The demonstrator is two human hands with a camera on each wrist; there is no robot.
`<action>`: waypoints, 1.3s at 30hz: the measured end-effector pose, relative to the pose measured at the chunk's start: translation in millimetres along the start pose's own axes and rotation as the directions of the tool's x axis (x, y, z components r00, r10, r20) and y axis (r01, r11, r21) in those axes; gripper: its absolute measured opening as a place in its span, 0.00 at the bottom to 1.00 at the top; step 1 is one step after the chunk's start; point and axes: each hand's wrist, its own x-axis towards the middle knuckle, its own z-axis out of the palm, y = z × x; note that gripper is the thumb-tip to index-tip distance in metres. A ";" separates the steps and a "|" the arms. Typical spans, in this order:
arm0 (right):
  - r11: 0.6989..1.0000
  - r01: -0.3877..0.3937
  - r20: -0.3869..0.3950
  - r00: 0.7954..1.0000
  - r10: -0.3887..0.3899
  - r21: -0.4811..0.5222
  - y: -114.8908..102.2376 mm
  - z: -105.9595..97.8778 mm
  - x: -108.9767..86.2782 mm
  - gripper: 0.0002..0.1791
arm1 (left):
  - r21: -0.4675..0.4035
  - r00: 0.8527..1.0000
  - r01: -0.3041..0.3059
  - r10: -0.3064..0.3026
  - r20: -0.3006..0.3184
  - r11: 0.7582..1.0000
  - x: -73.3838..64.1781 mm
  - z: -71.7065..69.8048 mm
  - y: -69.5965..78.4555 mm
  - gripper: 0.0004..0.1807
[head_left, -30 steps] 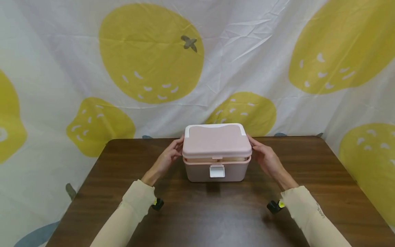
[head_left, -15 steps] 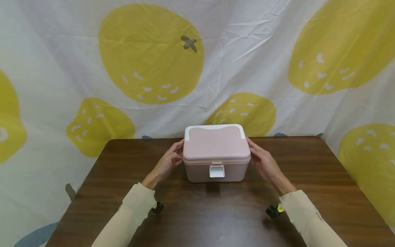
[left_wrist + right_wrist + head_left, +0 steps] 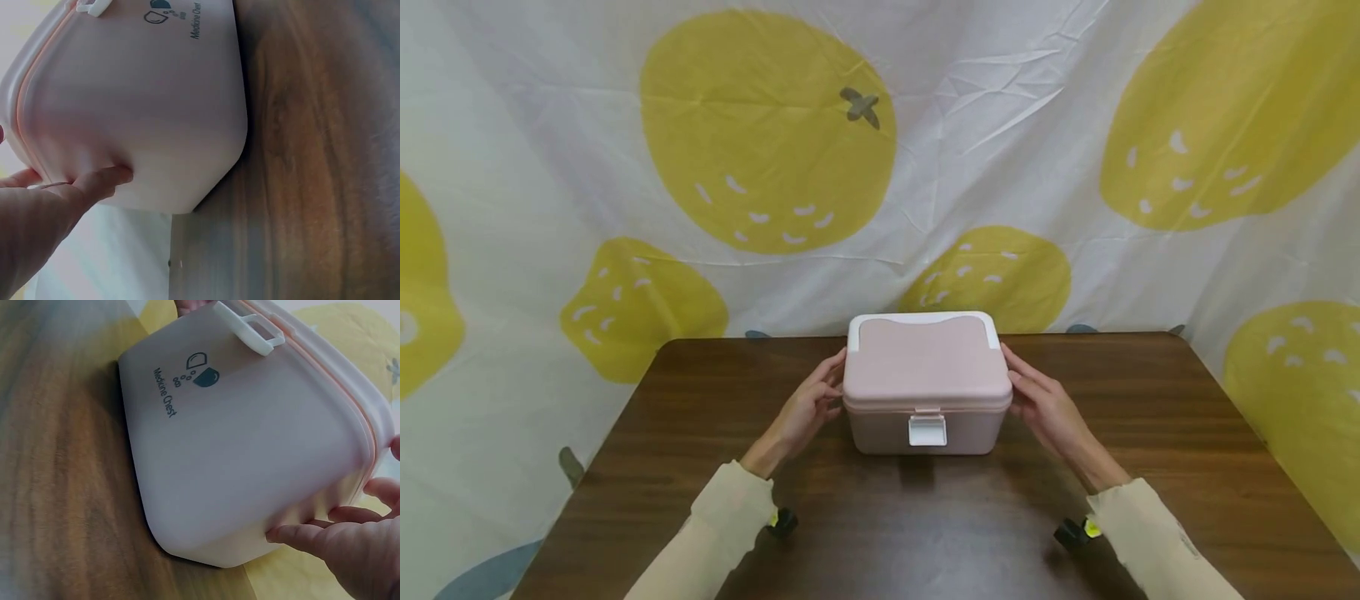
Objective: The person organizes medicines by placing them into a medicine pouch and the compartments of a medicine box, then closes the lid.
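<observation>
A pink medicine chest [image 3: 927, 429] with a pink and white lid [image 3: 925, 358] stands on the table. Its lid is down, and the white front latch [image 3: 927, 431] sticks out unfastened. "Medicine Chest" and a capsule picture are printed on the front. My left hand [image 3: 803, 410] touches the chest's left end with its fingertips; in the left wrist view the thumb [image 3: 103, 181] presses the end wall below the rim. On the opposite end my right hand [image 3: 1054, 417] lies with fairly straight fingers, its thumb [image 3: 300, 537] against the wall. The farther fingers are partly hidden behind the chest.
The dark wooden table [image 3: 917, 533] reaches back to a white curtain [image 3: 1000, 167] with yellow fruit prints, hanging close behind the chest. Black cameras, such as the one [image 3: 1071, 533] at my right wrist, hang below the sleeve cuffs.
The lid, raised off the rim at first, has come down onto the chest. Since then the chest has slid a little nearer to me, with both hands at its ends.
</observation>
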 end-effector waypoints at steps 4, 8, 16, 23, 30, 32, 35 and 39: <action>1.000 0.029 0.020 0.999 -0.029 -0.001 -1.2 -0.6 -13.7 0.33 | -0.016 1.000 -0.013 0.013 0.025 1.000 -10.5 6.8 -1.6 0.35; 0.999 0.053 0.028 0.998 -0.053 0.003 -2.5 0.1 -28.5 0.31 | -0.026 0.999 -0.027 0.028 0.030 0.999 -22.0 13.9 -2.9 0.34; 0.995 0.098 0.062 0.993 -0.100 0.030 -3.7 6.4 -50.0 0.29 | 0.027 0.999 -0.028 0.028 0.023 0.999 -47.4 25.1 -0.1 0.32; 0.995 0.095 0.055 0.994 -0.094 -0.019 -5.5 13.6 -55.9 0.29 | 0.170 0.990 -0.074 0.093 -0.103 0.983 -56.0 36.4 -1.7 0.29; 0.990 0.080 0.004 0.997 -0.080 -0.120 -5.7 16.2 -57.5 0.29 | 0.253 0.975 -0.094 0.140 -0.171 0.963 -55.5 42.4 -3.7 0.29; 0.959 0.140 -0.013 0.989 -0.147 -0.247 -6.6 17.0 -57.9 0.28 | 0.243 0.976 -0.078 0.124 -0.180 0.967 -55.3 42.8 -3.9 0.29; 0.809 0.302 0.023 0.941 -0.336 -0.504 -10.3 19.5 -57.3 0.24 | 0.239 0.977 -0.066 0.112 -0.183 0.969 -54.7 43.2 -3.6 0.30; 0.486 0.594 0.246 0.759 -0.603 -0.641 -17.6 29.0 -51.1 0.18 | 0.231 0.979 -0.066 0.109 -0.175 0.971 -52.5 43.5 -3.6 0.31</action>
